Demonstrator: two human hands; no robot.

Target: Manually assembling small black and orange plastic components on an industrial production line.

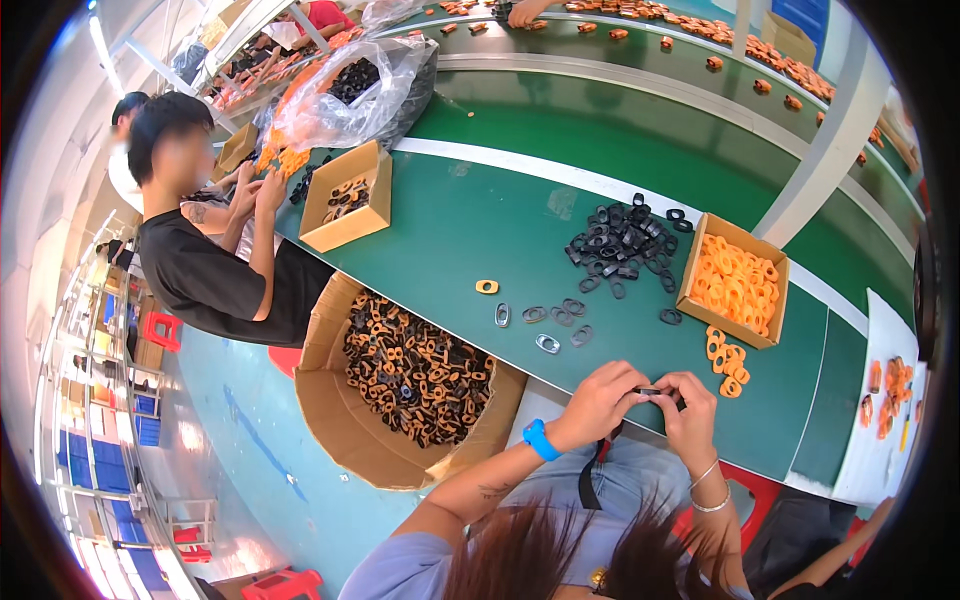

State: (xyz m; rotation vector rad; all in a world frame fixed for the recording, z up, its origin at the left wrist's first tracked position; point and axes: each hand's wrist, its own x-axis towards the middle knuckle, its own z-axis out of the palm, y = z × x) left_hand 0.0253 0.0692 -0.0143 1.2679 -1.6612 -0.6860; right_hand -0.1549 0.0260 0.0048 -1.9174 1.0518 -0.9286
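Work in the head view is centring on one small dark piece [649,391], which the left hand [600,402] and the right hand [690,408] are pinching together between their fingertips, above the green table [450,235] by its near edge. Whether it is consisting of one part or two, I cannot tell. Doing this well is probably depending on pinching evenly from both ends, aligning the curves squarely and pressing gently, since a skewed push could be bending a thin rim. Beyond the hands, matt black oval rings [622,240] are lying in a loose heap, while smooth orange rings [738,283] are filling a stiff cardboard box [722,327] on the right. A shiny pale oval [547,343] is catching light left of the hands, and a large, creased carton [325,430] is holding mixed orange-and-black pieces [410,375].
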